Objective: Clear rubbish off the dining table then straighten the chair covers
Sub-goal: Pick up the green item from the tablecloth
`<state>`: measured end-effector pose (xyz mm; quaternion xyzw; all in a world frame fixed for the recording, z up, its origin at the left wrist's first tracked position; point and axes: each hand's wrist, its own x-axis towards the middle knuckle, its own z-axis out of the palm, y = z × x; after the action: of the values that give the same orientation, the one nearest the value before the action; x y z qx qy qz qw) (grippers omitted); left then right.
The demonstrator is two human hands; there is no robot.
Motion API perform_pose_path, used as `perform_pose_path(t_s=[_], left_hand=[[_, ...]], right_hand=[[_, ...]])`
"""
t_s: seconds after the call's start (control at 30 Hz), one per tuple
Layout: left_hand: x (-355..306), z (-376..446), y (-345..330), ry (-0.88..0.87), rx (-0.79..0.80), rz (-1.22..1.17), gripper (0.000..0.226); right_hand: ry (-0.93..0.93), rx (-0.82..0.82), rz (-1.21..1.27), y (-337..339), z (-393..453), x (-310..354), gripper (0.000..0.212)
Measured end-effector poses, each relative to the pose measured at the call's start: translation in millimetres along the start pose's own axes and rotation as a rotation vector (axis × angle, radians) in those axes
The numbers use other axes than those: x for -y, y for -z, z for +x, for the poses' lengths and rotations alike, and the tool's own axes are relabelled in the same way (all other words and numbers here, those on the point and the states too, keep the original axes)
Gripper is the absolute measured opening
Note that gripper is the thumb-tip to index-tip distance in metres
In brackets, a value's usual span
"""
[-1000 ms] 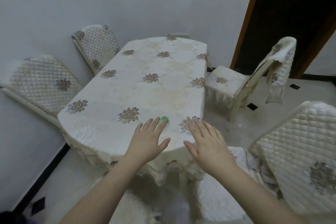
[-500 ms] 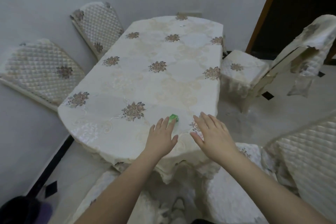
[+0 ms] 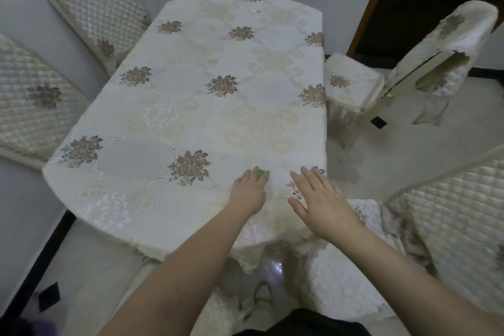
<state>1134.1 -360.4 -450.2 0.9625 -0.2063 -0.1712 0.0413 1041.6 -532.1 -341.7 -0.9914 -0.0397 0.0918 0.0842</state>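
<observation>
From my head camera I look down on the counter (image 3: 191,106), an oval top under a cream cloth with brown flower sprigs scattered across it. My left hand (image 3: 248,192) lies on the cloth near the near edge, fingers bent down over a small green scrap (image 3: 262,173) of rubbish; only a bit of the green shows past my fingertips, and I cannot tell whether I have hold of it or am only touching it. My right hand (image 3: 317,196) is just to the right of it, palm down, fingers straight and slightly spread, holding nothing, over the cloth beside the counter's right edge. Further off, near the far end of the counter, a small pale speck (image 3: 255,10) sits on the cloth; it is too small for me to make out.

Chairs in quilted cream covers stand around. Two backs lean against the wall on the left, one far (image 3: 98,5) and one nearer (image 3: 32,95). On the right, a chair (image 3: 351,84) stands by the counter's edge, and its back cover (image 3: 450,43) has ridden up and hangs crooked, baring the pale frame beneath. Another quilted back (image 3: 450,224) fills the near right corner. A covered seat (image 3: 341,286) sits just below my right forearm, tucked against the near edge of the counter.
</observation>
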Motion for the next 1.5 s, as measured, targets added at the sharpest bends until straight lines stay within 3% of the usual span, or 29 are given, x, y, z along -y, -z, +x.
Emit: perform_pose_path(t_s=[0.3, 0.37, 0.5, 0.8, 1.0, 1.1, 1.23, 1.43, 1.5], left_hand=[[1, 2, -3, -0.051, -0.123, -0.055, 0.033], [-1, 3, 0, -0.032, -0.143, -0.078, 0.032], [-19, 11, 14, -0.064, -0.163, -0.219, 0.034], [-128, 2, 52, -0.258, -0.155, -0.313, 0.025], [-224, -35, 65, -0.36, -0.162, -0.388, 0.017], [-282, -67, 64, -0.444, -0.073, -0.531, 0.02], [-365, -122, 49, -0.483, 0.182, -0.795, 0.014], [-483, -213, 13, -0.347, 0.513, -1.194, 0.017], [-515, -235, 5, -0.347, 0.568, -1.261, 0.032]], right_hand=[[-0.089, -0.016, 0.058, 4, -5, -18, 0.074], [-0.094, 0.002, 0.073, 5, -9, -22, 0.065], [-0.145, -0.033, 0.095, 12, -25, -33, 0.075], [-0.407, -0.105, 0.173, 28, -101, -83, 0.062], [-0.556, -0.182, 0.289, 30, -180, -119, 0.064], [-0.648, -0.244, 0.333, 26, -238, -138, 0.066], [-0.763, -0.313, 0.328, 22, -333, -161, 0.068], [-0.936, -0.411, 0.331, 14, -474, -189, 0.065], [-0.992, -0.42, 0.329, 10, -513, -196, 0.065]])
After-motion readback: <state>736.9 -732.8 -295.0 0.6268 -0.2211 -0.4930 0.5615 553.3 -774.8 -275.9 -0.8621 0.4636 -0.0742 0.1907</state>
